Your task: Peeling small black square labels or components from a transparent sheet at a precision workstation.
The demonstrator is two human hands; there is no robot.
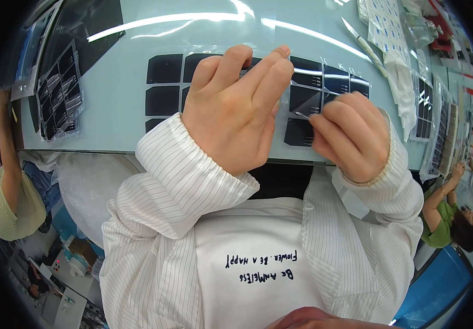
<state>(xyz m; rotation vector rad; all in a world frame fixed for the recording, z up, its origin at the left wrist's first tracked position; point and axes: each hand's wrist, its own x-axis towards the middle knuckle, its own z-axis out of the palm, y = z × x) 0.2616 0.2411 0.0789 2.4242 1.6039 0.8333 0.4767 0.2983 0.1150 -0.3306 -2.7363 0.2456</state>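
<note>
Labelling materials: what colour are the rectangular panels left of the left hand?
The panels are black, clearest in the head view.

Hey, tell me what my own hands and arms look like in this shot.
Your left hand and right hand are both ungloved, with no rings or markings that I can see. The left sleeve and right sleeve are long, loose and white with thin dark stripes, gathered at the wrist.
</note>
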